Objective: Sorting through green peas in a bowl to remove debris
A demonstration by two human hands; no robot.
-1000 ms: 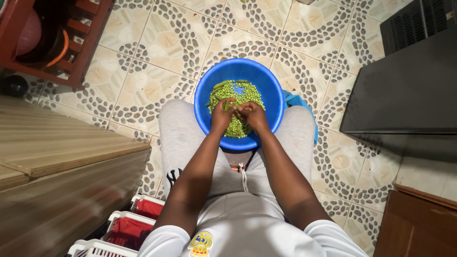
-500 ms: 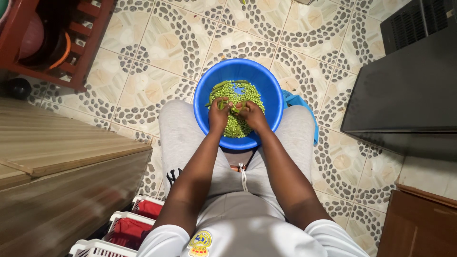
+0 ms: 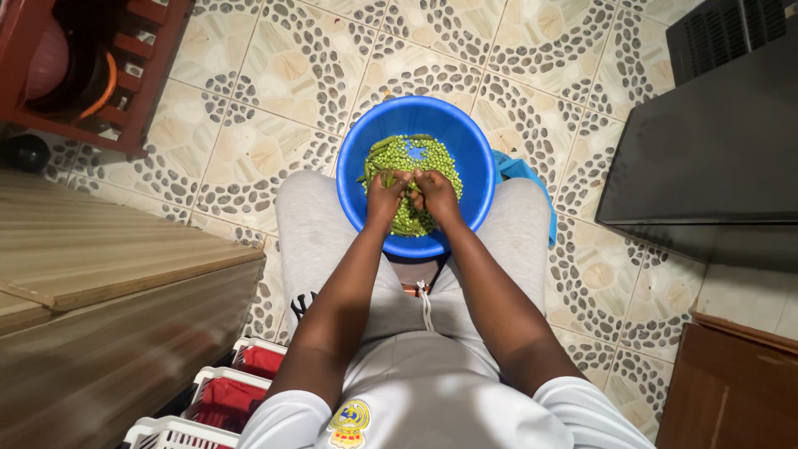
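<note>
A round blue plastic basin [image 3: 465, 141] rests between my knees, on grey trousers. Inside lie loose green peas [image 3: 416, 154] and several green pea pods [image 3: 409, 223]. My left hand [image 3: 385, 196] and my right hand [image 3: 435, 194] meet over the near half of the basin, fingers pinched together on one green pod [image 3: 409, 188] between them. The pod is mostly hidden by my fingers.
A wooden bench top [image 3: 100, 258] runs along my left. Red and white crates [image 3: 224, 395] sit by my left hip. A dark cabinet [image 3: 706, 141] stands at right, a red wooden shelf [image 3: 91, 75] at top left, a blue cloth [image 3: 524, 170] behind the basin. Patterned tiles [image 3: 274, 91] cover the floor.
Both hands stay over the basin, fingers working slightly on the pod. The view has shifted a little; nothing else moved.
</note>
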